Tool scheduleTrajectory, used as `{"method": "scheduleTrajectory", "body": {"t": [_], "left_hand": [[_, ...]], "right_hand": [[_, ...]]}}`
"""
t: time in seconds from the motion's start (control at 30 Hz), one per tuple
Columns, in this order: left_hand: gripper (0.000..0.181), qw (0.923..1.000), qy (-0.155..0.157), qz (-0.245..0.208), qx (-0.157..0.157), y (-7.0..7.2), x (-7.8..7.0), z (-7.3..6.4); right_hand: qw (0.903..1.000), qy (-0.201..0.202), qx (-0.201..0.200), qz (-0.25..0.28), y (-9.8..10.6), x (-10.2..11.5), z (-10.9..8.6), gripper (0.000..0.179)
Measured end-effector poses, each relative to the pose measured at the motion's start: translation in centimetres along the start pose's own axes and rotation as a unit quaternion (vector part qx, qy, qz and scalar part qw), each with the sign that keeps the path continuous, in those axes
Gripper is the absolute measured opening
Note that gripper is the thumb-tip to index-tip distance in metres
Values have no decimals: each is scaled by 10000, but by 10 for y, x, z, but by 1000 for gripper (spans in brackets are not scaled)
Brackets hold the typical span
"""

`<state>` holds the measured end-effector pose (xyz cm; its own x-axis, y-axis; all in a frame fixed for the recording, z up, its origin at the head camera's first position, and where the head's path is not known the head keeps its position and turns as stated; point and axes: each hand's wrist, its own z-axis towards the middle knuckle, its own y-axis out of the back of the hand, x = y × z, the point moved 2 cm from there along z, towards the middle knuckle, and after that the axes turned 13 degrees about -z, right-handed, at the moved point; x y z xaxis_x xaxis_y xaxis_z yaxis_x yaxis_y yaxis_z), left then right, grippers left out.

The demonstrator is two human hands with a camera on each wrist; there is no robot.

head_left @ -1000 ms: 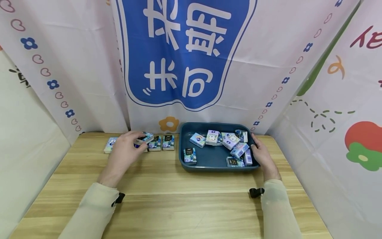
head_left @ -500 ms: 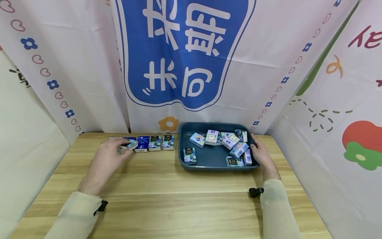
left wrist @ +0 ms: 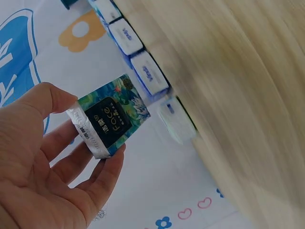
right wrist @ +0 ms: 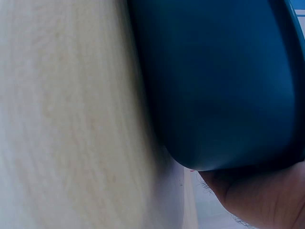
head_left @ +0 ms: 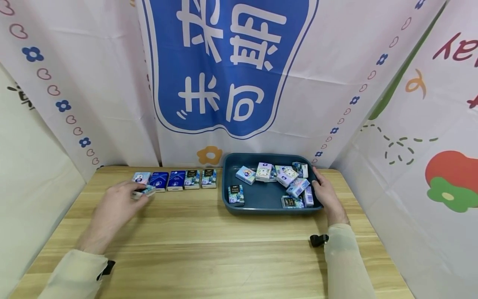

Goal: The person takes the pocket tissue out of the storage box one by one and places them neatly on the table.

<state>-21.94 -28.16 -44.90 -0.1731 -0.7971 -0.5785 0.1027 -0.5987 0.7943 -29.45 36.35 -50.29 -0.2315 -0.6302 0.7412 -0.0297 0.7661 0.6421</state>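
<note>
My left hand [head_left: 113, 211] pinches a tissue pack [left wrist: 112, 117] with a dark "Face" label and a green-blue floral print between thumb and fingers. It hangs just in front of the light-blue tissue pack [head_left: 141, 177] at the left end of a row. To the right in that row lie two dark-blue tissue packs [head_left: 158, 181] and two floral tissue packs [head_left: 192, 179]. My right hand [head_left: 328, 195] holds the right end of a dark teal tray [head_left: 257, 199]; the right wrist view shows it against the tray's outer wall.
Several loose tissue packs [head_left: 286, 176] lie in the tray, mostly towards its right side, some overlapping. A floral pack [head_left: 236, 195] lies near its left wall. The wooden table [head_left: 224, 257] backs onto a printed cloth [head_left: 123, 104], with cloth at both sides too.
My left hand has carried the floral tissue pack leftward past the dark-blue packs and slightly towards me, uncovering the row. My right hand and the tray have stayed in place.
</note>
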Motion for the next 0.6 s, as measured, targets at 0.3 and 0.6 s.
{"method": "scheduleTrajectory", "body": {"t": [0.3, 0.6], "left_hand": [[44, 9998, 36, 186, 3, 6, 16, -4], [44, 9981, 326, 423, 295, 4, 29, -2]], "right_hand": [[10000, 8, -66, -66, 0, -1, 1, 67], [9999, -118, -42, -32, -1, -3, 3, 67]]}}
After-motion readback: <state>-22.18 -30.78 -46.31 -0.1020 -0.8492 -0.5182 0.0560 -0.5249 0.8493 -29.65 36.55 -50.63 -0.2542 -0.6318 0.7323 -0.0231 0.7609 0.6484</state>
